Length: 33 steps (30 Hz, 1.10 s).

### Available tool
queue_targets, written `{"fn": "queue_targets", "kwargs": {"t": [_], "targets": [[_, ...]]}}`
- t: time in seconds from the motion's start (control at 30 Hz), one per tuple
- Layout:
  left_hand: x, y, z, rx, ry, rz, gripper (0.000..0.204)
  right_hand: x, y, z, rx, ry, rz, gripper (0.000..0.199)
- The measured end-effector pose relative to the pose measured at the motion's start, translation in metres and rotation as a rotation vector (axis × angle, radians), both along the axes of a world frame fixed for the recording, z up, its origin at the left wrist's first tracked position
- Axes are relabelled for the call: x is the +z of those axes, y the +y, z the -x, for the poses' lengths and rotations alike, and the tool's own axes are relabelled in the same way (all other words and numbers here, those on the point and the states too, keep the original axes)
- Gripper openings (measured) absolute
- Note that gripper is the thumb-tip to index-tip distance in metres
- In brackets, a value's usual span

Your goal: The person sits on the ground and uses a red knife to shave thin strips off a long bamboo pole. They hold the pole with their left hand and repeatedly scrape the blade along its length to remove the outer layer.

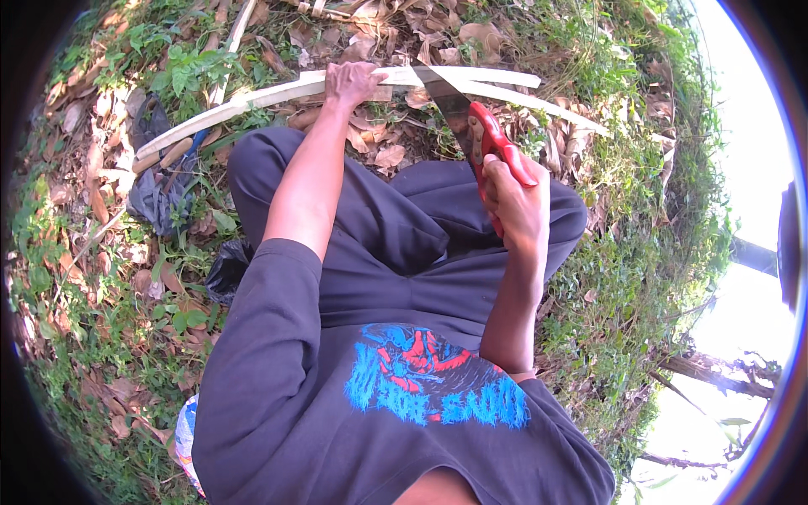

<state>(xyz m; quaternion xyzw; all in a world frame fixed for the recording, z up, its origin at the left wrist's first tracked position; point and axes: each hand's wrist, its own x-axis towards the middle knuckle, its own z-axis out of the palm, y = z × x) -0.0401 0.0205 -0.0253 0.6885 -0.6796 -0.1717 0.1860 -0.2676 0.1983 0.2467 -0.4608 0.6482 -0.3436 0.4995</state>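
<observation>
My left hand (pixel 353 82) is closed around two pale wooden strips that lie together just beyond my crossed legs. The longer strip (pixel 210 116) runs from the left out to the right; the shorter strip (pixel 492 77) lies against it, its end showing at the right. In my right hand (pixel 518 198) is a hand saw (pixel 454 105) with a red handle and a dark blade. The blade points up and away, its tip at the strips to the right of my left hand. Whether its teeth touch the wood I cannot tell.
Dry leaves (pixel 391 156) and green plants cover the ground around me. A black plastic bag (pixel 160 198) lies at the left, with something blue beside it. Another pale stick (pixel 234 46) extends away at the far left. A dark bag (pixel 227 271) sits by my left knee.
</observation>
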Motion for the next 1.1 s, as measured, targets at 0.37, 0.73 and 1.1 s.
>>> {"fn": "queue_targets", "kwargs": {"t": [0.37, 0.73, 1.1], "targets": [[-0.001, -0.001, 0.0, 0.004, -0.006, 0.006, 0.044, 0.002, -0.007, 0.004, -0.014, -0.09, -0.005, 0.016], [-0.01, -0.003, 0.0, -0.002, -0.002, 0.032, 0.045, -0.003, -0.01, 0.005, -0.046, -0.086, -0.04, 0.016], [-0.013, -0.004, 0.0, -0.006, -0.01, 0.067, 0.043, -0.004, -0.013, 0.007, -0.015, -0.048, -0.041, 0.018]]}}
